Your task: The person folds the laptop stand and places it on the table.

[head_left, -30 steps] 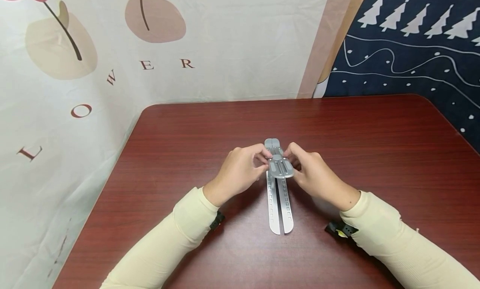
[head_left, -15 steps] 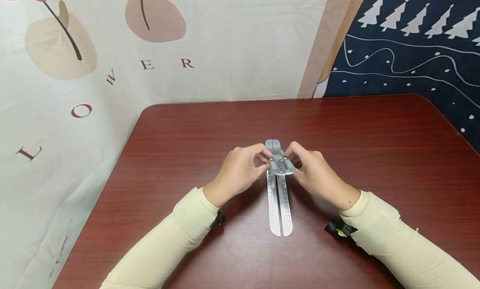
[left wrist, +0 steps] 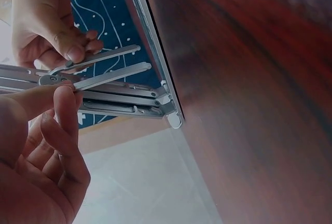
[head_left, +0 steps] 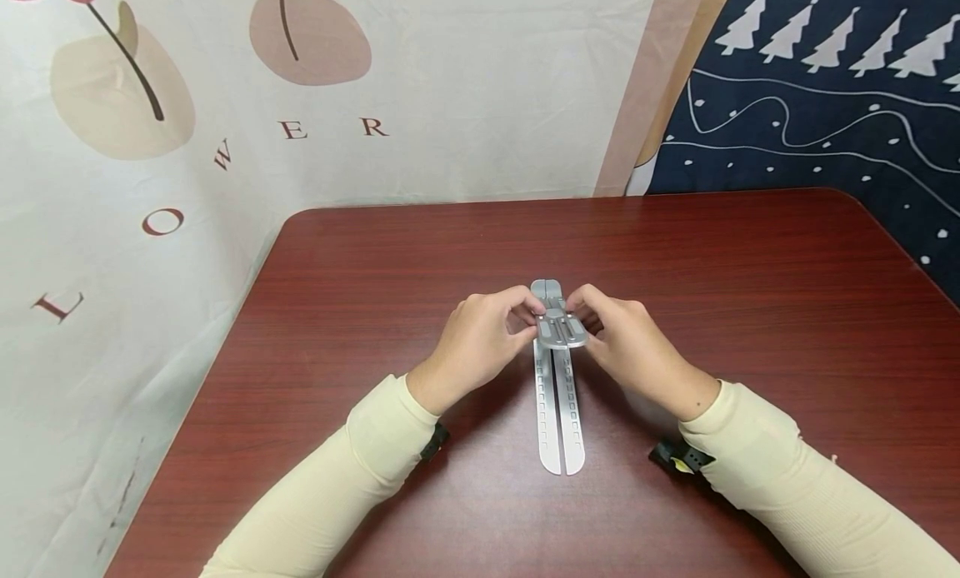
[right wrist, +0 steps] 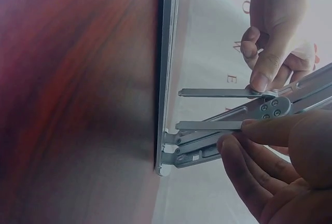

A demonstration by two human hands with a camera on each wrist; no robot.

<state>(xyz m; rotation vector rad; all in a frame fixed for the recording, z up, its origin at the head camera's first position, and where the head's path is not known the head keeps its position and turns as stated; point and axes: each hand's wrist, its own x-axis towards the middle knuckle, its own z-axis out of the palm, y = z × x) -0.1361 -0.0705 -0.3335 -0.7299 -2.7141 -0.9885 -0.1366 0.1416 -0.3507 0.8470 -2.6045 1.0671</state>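
A silver folding laptop stand [head_left: 553, 411] stands partly folded on the table, its two slotted base rails side by side and pointing toward me. Its upper section [head_left: 562, 335] is raised above the rails. On the left side, my left hand [head_left: 480, 341] pinches a thin metal strut [left wrist: 111, 76] near the pivot [right wrist: 275, 108] between thumb and fingers. Opposite it, my right hand [head_left: 626, 345] pinches the matching strut [left wrist: 106, 57]. Both struts jut free from the pivot toward the tabletop in the wrist views. Fingers partly cover the joint.
The reddish-brown wooden table [head_left: 375, 286] spreads around the stand. Behind it hang a pale printed cloth [head_left: 480, 87] and a dark blue cloth with white trees [head_left: 810, 120]. Black wrist camera mounts [head_left: 681, 459] sit under both sleeves.
The upper section's near edge has risen slightly, and the base rails have shifted a little toward me and drawn closer together. Both hands keep their grip almost in place.
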